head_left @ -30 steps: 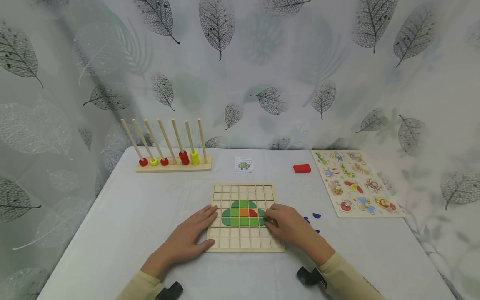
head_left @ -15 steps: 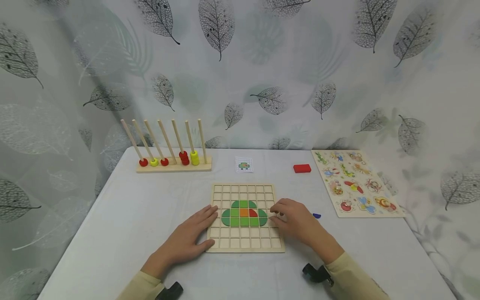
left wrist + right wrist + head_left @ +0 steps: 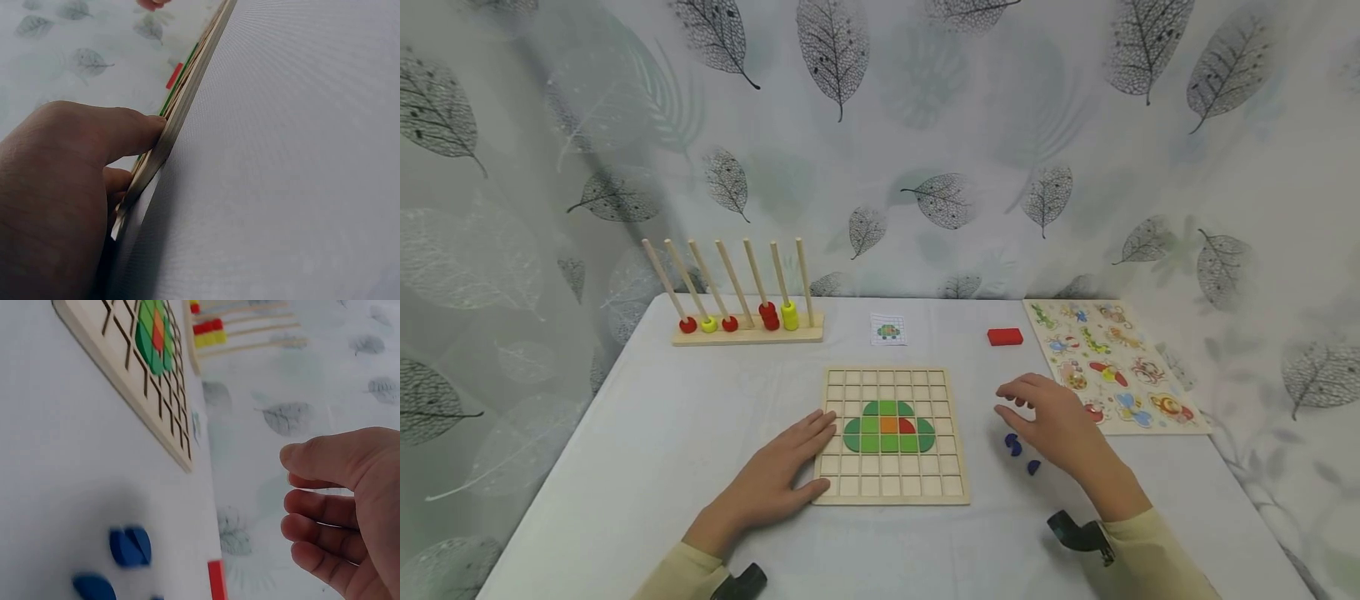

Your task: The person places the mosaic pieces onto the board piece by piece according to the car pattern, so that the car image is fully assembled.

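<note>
In the head view a wooden grid board (image 3: pixel 891 495) lies on the table, with green tiles (image 3: pixel 869 443), an orange tile (image 3: pixel 888 425) and a red tile (image 3: pixel 906 426) set in its middle cells. My left hand (image 3: pixel 775 467) rests at the board's left edge with fingers straight; in the left wrist view its thumb (image 3: pixel 140 130) touches the rim. Off to the right of the board, my right hand (image 3: pixel 1060 425) hovers with loosely bent fingers and holds nothing. Several small blue pieces (image 3: pixel 1033 467) lie below and left of it, also in the right wrist view, where two blue pieces (image 3: pixel 130 546) touch.
A small pattern card (image 3: pixel 888 330) lies behind the board. Farther back left stands a peg stand (image 3: pixel 748 336) with red and yellow beads. A red block (image 3: pixel 1004 337) sits at the back right, beside an insect puzzle board (image 3: pixel 1131 375). A leaf-print curtain (image 3: pixel 955 142) hangs behind.
My right hand has drawn away from the board's right side, out to the right above the blue pieces, uncovering them and the rightmost green tiles. My left hand stays in place.
</note>
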Motion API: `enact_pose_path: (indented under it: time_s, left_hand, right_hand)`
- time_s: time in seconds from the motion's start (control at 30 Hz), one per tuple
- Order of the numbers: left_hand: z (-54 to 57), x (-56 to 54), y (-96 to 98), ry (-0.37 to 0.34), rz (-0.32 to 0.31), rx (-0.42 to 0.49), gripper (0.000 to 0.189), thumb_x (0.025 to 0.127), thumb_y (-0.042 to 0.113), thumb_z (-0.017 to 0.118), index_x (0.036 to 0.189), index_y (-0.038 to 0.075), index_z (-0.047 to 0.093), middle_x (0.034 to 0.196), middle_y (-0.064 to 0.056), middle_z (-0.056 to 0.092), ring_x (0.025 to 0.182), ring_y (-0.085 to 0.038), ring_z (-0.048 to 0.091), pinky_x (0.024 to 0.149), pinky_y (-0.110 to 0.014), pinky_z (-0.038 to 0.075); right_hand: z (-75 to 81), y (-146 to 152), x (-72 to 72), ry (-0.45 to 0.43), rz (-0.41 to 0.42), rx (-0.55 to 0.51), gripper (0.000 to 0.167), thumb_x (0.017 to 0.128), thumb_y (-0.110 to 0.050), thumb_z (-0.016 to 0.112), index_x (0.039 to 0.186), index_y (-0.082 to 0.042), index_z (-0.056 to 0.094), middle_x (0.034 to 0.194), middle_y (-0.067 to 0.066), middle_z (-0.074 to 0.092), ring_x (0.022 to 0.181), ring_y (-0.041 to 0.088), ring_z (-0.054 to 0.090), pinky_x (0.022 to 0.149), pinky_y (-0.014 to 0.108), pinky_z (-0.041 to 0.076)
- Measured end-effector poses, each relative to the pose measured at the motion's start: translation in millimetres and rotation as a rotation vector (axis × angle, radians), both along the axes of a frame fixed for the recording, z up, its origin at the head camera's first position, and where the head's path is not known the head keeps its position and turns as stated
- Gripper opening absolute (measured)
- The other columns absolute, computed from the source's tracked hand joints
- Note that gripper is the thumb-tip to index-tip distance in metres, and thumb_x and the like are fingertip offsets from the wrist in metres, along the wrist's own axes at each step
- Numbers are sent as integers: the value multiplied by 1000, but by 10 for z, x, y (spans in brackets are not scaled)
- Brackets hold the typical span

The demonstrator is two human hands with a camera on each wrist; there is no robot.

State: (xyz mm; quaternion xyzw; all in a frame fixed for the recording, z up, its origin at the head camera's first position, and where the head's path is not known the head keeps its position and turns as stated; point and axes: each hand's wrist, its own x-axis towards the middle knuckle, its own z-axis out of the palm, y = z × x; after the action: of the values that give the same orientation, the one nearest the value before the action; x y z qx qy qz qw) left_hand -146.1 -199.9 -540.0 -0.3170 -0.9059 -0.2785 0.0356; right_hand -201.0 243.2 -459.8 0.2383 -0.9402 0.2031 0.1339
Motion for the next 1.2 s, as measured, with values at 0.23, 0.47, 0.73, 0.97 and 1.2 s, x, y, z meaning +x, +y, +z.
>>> enact_pose_path:
  time_s: [0.23,0.47,0.73,0.97,1.2]
  left_hand:
    - [25,3,9,-19,9,-11,81,97,41,75,164,5,48,174,-3,37,161,-28,30,123,-58,37]
    - [47,15,9,-75,32,-26,97,92,63,77,166,9,46,176,1,33,163,-26,27,123,-59,37]
    - [63,9,6,-106,41,-65,110,85,74,79,167,10,43,177,3,30,164,-24,24,124,-58,36]
    - [72,6,16,-112,41,-65,109,85,73,80,167,9,44,177,1,31,164,-25,24,124,-58,36]
    - [63,1,11,-105,36,-59,109,85,73,80,166,9,45,177,2,31,164,-25,24,124,-58,36]
  right_hand:
    - [75,301,25,-36,-101,8,26,89,-11,91,112,-11,81,102,5,75,90,26,66,73,42,60]
    - [35,438,43,-112,-137,25,26,91,-11,89,116,-8,81,101,4,75,90,25,65,74,43,59]
    - [-133,524,24,-323,-163,59,22,95,-14,84,116,-10,82,105,2,73,94,24,64,77,41,57]
    - [-232,564,-3,-386,-129,84,21,91,-10,87,111,-7,82,99,-2,74,89,20,63,80,46,58]
    - [-277,558,-15,-388,-138,94,19,91,-7,87,109,-7,81,100,0,75,92,23,68,87,52,61]
